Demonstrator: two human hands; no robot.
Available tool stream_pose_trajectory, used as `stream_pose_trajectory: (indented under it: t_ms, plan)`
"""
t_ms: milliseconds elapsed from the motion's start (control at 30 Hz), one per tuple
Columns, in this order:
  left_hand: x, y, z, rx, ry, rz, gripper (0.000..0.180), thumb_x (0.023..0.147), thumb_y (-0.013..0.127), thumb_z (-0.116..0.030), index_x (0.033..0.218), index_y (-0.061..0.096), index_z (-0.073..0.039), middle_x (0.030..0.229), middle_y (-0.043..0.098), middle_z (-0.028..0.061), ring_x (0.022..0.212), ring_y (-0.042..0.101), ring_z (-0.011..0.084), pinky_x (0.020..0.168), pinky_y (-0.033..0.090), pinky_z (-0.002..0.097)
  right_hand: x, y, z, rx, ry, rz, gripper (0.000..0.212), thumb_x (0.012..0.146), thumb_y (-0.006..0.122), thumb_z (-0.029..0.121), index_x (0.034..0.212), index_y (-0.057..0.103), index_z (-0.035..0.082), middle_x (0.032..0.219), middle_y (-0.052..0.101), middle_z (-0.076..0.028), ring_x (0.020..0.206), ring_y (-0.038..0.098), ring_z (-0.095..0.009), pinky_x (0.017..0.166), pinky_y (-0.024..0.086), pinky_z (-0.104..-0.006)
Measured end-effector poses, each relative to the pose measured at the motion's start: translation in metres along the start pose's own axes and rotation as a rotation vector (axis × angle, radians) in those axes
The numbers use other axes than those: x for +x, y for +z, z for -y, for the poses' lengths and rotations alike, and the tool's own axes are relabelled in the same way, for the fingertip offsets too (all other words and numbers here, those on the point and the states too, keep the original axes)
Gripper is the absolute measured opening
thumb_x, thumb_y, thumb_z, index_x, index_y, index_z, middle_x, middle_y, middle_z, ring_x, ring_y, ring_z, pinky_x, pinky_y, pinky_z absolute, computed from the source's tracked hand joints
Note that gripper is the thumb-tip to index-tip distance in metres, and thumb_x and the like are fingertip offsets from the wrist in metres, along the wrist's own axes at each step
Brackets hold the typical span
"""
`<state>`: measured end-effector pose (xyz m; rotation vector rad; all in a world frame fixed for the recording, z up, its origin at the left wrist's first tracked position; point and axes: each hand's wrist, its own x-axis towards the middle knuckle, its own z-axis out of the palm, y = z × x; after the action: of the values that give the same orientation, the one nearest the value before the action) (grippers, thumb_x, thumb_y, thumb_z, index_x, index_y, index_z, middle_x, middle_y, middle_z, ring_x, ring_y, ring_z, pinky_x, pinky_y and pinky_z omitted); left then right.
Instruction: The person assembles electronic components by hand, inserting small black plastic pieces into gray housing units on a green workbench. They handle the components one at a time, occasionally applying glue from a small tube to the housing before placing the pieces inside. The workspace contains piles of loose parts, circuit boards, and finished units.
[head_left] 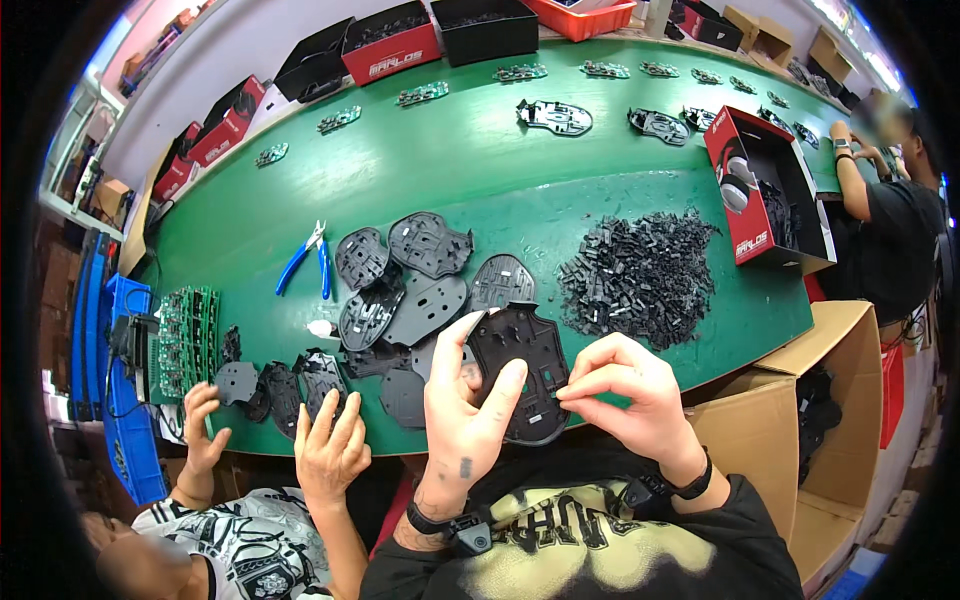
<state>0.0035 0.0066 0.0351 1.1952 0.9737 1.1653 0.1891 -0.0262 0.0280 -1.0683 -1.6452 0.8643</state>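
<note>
Upright in my left hand point(462, 412) is a black plastic shell point(522, 362), its moulded inner side facing me, gripped between thumb and fingers. My right hand point(632, 402) pinches thumb and forefinger together at the shell's right edge. Whatever lies between those fingertips is too small to make out. Behind the held shell lies a loose heap of similar black shells point(428, 308). To the right of them is a pile of small black plastic pieces point(640, 275). Blue-handled cutting pliers point(318, 262) rest on the green table, left of the shells.
A co-worker's hands point(332, 450) reach in at the lower left, near more shells and a rack of green circuit boards point(188, 340). A red-and-black box point(765, 190) stands at right, above an open cardboard carton point(800, 420). Circuit boards point(422, 94) line the far side.
</note>
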Motion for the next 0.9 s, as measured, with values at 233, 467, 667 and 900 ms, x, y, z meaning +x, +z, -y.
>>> stream_pose_trajectory:
  t_ms: [233,467,667,900]
  plan:
    - [-0.005,0.000,0.003,0.088,-0.042,-0.006,0.050,0.087,0.062,0.004,0.132,0.040,0.001,0.112,0.058,0.0075,0.093,0.060,0.0095,0.078,0.048,0.0220,0.005,0.011,0.008,-0.182,0.005,0.033,0.017,0.077,0.072,-0.002,0.088,0.059,0.001,0.087,0.057,-0.008,0.075,0.061,-0.019,0.066,0.051,-0.0290]
    - [-0.020,-0.033,0.021,0.064,-0.026,-0.171,0.049,0.089,0.062,0.001,0.133,0.041,0.001,0.105,0.061,0.0075,0.085,0.059,0.0088,0.073,0.049,0.0215,0.042,0.005,-0.007,0.076,0.230,0.291,0.017,0.081,0.073,0.010,0.092,0.063,0.002,0.082,0.061,-0.006,0.074,0.063,-0.015,0.063,0.051,-0.0272]
    - [-0.025,-0.069,0.015,-0.384,-0.020,-0.306,0.065,0.082,0.058,0.003,0.142,0.033,0.000,0.117,0.058,0.0113,0.098,0.061,0.0176,0.087,0.050,0.0290,0.083,0.027,-0.038,-0.369,-0.138,0.353,0.026,0.078,0.066,0.005,0.103,0.066,0.006,0.097,0.056,-0.011,0.096,0.057,-0.030,0.084,0.048,-0.0375]
    - [-0.028,-0.070,0.008,0.007,0.119,-0.384,0.087,0.080,0.060,0.000,0.152,0.013,-0.012,0.142,0.031,0.0127,0.086,0.061,0.0168,0.079,0.055,0.0288,0.080,0.030,-0.046,-0.549,-0.139,0.469,0.022,0.078,0.068,0.006,0.100,0.065,0.003,0.092,0.060,-0.010,0.088,0.061,-0.029,0.080,0.049,-0.0371]
